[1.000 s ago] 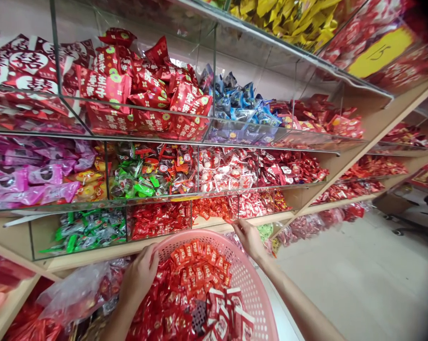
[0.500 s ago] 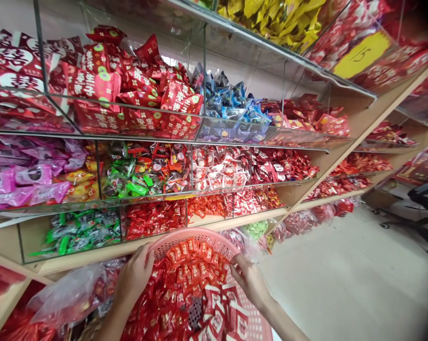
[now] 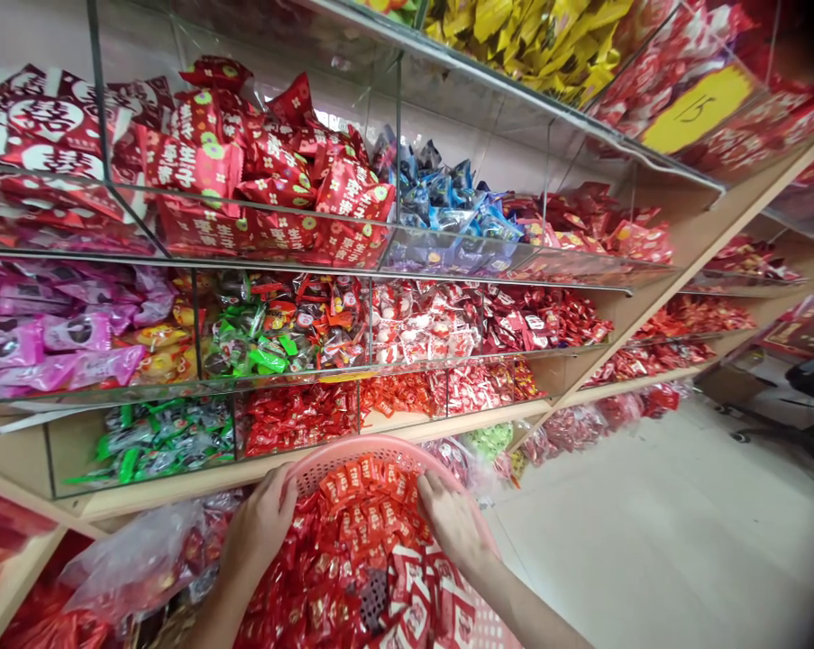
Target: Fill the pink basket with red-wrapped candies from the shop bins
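Note:
A pink perforated plastic basket (image 3: 379,443) filled with wrapped candies is at the lower middle of the head view. My left hand (image 3: 266,518) is closed on its left rim, the fingers partly hidden. My right hand (image 3: 451,523) reaches over the right side, its loosely bent fingers resting on the candies, with no candy visibly gripped. Under those fingers are small orange-red candies (image 3: 362,509) with pale lettering. Darker red shiny candies (image 3: 312,586) fill the left part, and red-and-white packets (image 3: 413,590) lie at the lower right.
Shelves with clear dividers hold red candy packs (image 3: 278,180), blue candies (image 3: 453,212) and green-wrapped candies (image 3: 169,437). A yellow price tag (image 3: 697,108) reads 15. Plastic bags (image 3: 136,550) sit below the shelf at left. Pale floor (image 3: 650,532) and a wheeled chair (image 3: 791,415) are at right.
My right hand has slid inward from the basket's right rim, leftward over the candies. My left hand stays on the rim. The whole view has shifted slightly.

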{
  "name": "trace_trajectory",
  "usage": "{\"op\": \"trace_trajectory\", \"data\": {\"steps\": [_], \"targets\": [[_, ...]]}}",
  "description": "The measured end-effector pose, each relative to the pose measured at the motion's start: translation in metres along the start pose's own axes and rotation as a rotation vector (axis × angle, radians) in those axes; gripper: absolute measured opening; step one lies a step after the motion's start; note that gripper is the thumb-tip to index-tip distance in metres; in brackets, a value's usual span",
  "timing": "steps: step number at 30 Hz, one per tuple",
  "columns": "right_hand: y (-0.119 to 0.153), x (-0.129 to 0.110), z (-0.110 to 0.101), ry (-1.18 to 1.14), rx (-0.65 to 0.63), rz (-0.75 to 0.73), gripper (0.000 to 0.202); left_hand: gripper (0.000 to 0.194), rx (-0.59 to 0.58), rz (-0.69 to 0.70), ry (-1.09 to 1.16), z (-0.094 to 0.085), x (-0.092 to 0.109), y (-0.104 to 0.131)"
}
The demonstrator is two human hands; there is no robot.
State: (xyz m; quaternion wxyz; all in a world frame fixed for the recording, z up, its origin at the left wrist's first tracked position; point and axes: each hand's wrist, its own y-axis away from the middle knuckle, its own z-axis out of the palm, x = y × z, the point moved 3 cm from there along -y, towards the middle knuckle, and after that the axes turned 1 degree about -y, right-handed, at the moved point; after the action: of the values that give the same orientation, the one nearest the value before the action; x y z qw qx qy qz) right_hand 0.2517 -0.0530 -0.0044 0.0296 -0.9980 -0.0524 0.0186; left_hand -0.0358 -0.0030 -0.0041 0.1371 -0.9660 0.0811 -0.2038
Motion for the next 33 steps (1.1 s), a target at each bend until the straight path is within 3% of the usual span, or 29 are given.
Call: {"op": "trace_trajectory", "data": {"steps": [3,7,10,13,16,20,25,33], "targets": [[-0.002,-0.013,0.002,0.029,-0.043,-0.017,0.03,0.035,-0.013,-0.013,-0.01,0.0,0.0,0.0],[-0.011,-0.017,-0.011,-0.094,-0.043,-0.082,0.012,0.035,0.008,-0.01,-0.008,-0.002,0.001,-0.001],[-0.039,0.004,-0.03,-0.248,0.073,-0.043,0.021,0.034,0.013,-0.007,-0.013,-0.002,0.001,-0.002],[-0.085,0.035,-0.042,-0.292,0.148,0.108,0.018,0.033,0.01,-0.014,0.003,-0.001,0.001,-0.002],[-0.13,0.053,-0.034,-0.286,0.052,0.32,0.016,0.033,0.012,-0.011,0.031,-0.001,0.001,-0.002],[-0.163,0.05,-0.009,-0.276,-0.001,0.473,0.021,0.032,-0.002,-0.022,0.017,0.001,-0.001,-0.002],[-0.17,0.045,0.015,-0.294,-0.001,0.644,0.033,0.033,-0.025,-0.027,0.003,0.003,-0.002,-0.002],[-0.176,0.052,0.019,-0.368,-0.025,0.707,0.029,0.032,-0.007,-0.01,0.001,0.003,-0.003,-0.001]]}}
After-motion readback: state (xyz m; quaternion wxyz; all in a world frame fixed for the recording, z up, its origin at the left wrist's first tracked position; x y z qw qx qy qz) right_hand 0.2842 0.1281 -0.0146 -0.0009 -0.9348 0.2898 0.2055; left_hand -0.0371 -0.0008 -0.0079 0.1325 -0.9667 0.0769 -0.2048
